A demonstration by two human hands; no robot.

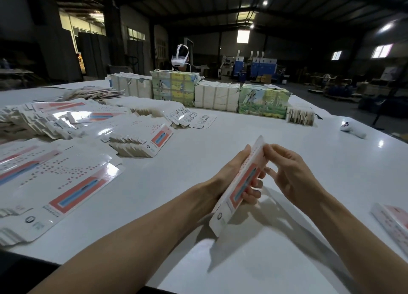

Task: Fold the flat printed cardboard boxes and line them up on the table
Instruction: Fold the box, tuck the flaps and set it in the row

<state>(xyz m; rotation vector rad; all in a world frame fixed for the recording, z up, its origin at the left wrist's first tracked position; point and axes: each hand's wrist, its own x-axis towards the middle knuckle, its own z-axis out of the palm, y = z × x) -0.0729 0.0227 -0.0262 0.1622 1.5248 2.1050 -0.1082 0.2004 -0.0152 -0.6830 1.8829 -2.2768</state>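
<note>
A flat white box blank [237, 190] with a red and blue print stands on edge above the white table [287, 143], tilted away from me. My left hand [234, 174] grips it from the left, fingertips curled round its lower right side. My right hand [289, 172] pinches its upper right edge with thumb and fingers. Stacks of flat printed blanks [59, 183] lie fanned out across the left half of the table. One folded box [393, 221] lies at the right edge.
Bundled white packs [217, 96] and green printed packs [262, 102] form a row at the far side. A white controller [352, 129] lies far right. A person wearing a white headset [180, 56] stands behind the packs. The table's near edge runs below my forearms.
</note>
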